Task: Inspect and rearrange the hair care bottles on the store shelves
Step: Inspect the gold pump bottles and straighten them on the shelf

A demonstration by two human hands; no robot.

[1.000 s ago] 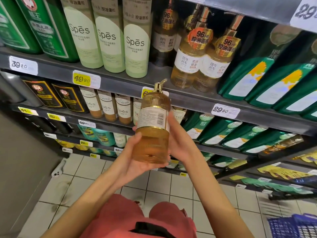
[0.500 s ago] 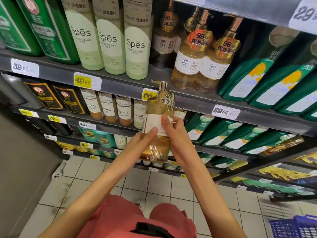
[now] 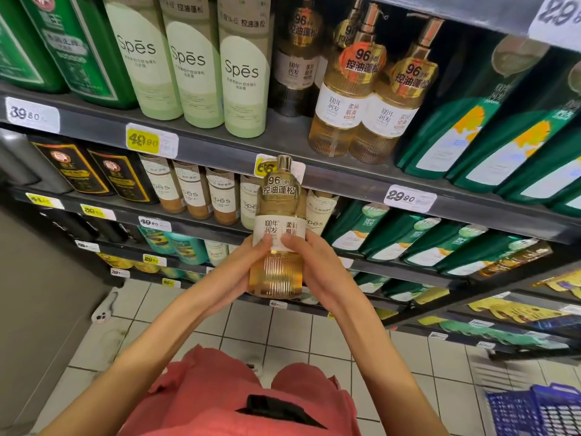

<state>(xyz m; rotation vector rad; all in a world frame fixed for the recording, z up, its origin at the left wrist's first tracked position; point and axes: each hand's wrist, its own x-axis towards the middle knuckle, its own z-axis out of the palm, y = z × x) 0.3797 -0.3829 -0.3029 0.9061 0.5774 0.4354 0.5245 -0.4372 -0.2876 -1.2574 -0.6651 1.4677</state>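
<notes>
You held the amber bottle (image 3: 278,229) upright between both hands. Your left hand (image 3: 231,273) and right hand (image 3: 322,272) clasped its sides, with both thumbs pressed on the lower edge of the white label. The fingers behind it were hidden.

The ribbed lower body sat in your palms. The gold pump (image 3: 284,163) stood well above your thumbs and was untouched.

The bottle looked nearly full of liquid, so it probably weighed enough to justify two hands. Its wall looked rigid, though you could not tell plastic from glass. The ribbing under your palms likely gave the surest hold. The smooth label would be more slippery, and the pump was no place to lift from.

Beyond your fingertips ran the grey shelf edge (image 3: 345,185), with a yellow price tag (image 3: 263,167) just behind the pump. Up and to the right of your right hand, two matching bottles (image 3: 342,105) stood side by side on that shelf, touching. A bare stretch of shelf (image 3: 287,135) lay between them and the pale green Spes bottles (image 3: 243,86). Dark green bottles (image 3: 471,143) leaned farther right.
</notes>
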